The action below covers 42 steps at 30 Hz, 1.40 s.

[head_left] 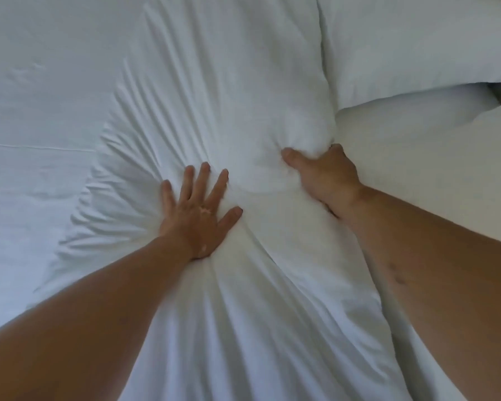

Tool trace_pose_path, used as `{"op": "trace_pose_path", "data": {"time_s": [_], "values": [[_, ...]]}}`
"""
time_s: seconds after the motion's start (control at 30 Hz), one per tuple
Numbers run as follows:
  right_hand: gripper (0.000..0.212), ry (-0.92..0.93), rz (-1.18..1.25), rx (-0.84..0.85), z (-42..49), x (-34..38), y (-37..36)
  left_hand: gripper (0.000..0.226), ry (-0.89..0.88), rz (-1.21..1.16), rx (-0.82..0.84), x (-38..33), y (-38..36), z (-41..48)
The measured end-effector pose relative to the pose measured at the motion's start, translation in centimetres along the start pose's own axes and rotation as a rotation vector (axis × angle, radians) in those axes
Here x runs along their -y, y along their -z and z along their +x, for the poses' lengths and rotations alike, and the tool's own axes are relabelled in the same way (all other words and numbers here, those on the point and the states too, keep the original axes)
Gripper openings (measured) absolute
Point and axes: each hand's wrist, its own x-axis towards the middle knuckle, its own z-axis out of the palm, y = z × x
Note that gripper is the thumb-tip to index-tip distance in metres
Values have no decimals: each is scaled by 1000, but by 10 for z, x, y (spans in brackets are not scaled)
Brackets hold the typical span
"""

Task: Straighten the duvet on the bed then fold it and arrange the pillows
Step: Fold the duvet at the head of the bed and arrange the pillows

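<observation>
A white sheet [41, 96] covers the bed. The left hand [195, 218] presses flat, fingers spread, on the creased pillow [214, 96] at centre. The right hand [327, 176] grips that pillow's right edge, thumb dug in. A second pillow [417, 44] lies just beside it, upper right.

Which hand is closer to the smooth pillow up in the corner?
Right. The right hand grips the edge of the wrinkled pillow, just below the smooth pillow. The left hand presses flat on the wrinkled pillow, farther left and lower.
</observation>
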Motion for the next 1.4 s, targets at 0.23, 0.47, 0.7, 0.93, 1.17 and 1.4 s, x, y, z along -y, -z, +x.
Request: {"op": "trace_pose_path", "data": {"time_s": [0.23, 0.47, 0.7, 0.93, 1.17, 1.4], "values": [[77, 61, -214, -82, 23, -3, 4, 80, -23, -122, -2, 12, -3, 14], [64, -10, -414, -126, 26, -24, 14, 87, 79, 55, -127, 97, 13, -15], [84, 436, -793, -244, 21, 31, -24, 92, 108, -79, 16, 110, 6, 7], [77, 531, -855, 128, 15, -34, -91, 85, 98, 10, -61, 109, -24, 8], [86, 334, -916, 356, -21, 2, -69, 85, 92, -33, 59, 103, -3, -21], [102, 553, -990, 384, -194, -107, -51, 82, -177, -37, 82, 67, -29, -191]]}}
